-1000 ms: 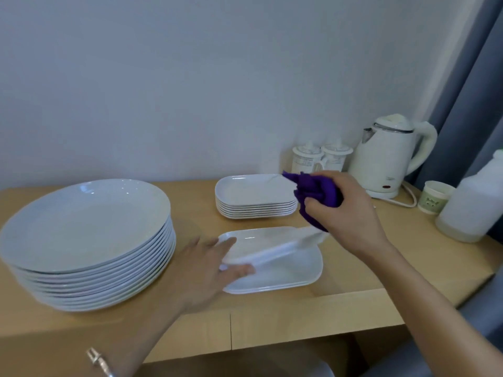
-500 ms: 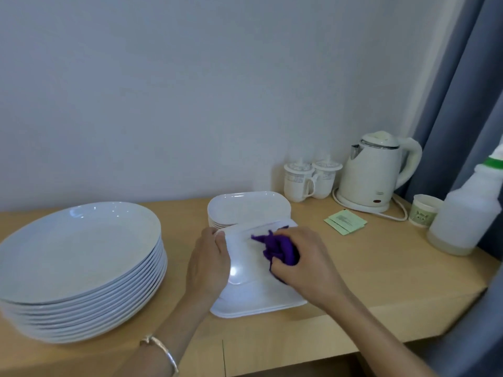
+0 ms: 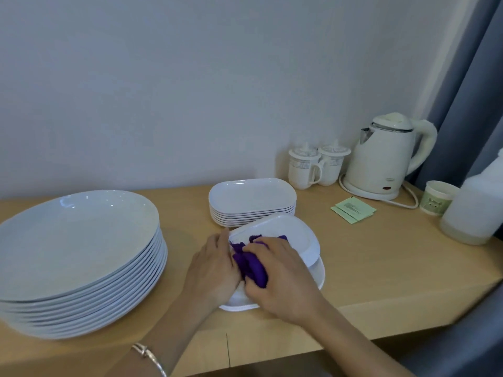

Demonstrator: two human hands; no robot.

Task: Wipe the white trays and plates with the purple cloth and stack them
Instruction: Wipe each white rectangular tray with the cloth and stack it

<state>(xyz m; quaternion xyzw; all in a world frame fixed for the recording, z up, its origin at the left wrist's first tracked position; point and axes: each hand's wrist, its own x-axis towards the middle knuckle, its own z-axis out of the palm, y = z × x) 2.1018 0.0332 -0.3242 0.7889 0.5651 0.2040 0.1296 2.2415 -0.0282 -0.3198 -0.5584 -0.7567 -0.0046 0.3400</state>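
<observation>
The one camera is riding on the person's head, looking forward and down over the wooden counter (image 3: 381, 268) toward the pale wall (image 3: 190, 91). It is sitting close in: the plate stack (image 3: 76, 254) is filling the near left, the kettle (image 3: 381, 164) is showing far right.

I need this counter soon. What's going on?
A person is wiping a white tray with a purple cloth: the right hand grips the cloth, the left hand holds the tray's edge. It lies tilted on a second tray. A stack of trays stands behind, a stack of round plates at left.
</observation>
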